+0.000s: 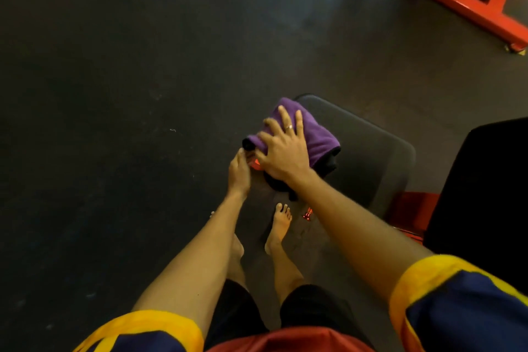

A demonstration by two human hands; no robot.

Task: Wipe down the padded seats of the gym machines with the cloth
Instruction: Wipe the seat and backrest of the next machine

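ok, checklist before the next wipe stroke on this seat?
1. Hand on cloth: ok. The right hand lies flat, fingers spread, on the purple cloth.
2. Cloth on pad: ok. It rests on the left end of the padded seat.
3. Path for the stroke: ok. The seat surface right of the cloth is bare.
4. Cloth flat: not ok. It is bunched, with dark folds by the wrist.
5. Left hand grip: cannot tell. It sits at the seat's near-left corner by a red part; what it holds is hidden.
6. Feet clear: ok. The bare foot stands on the floor, short of the seat.
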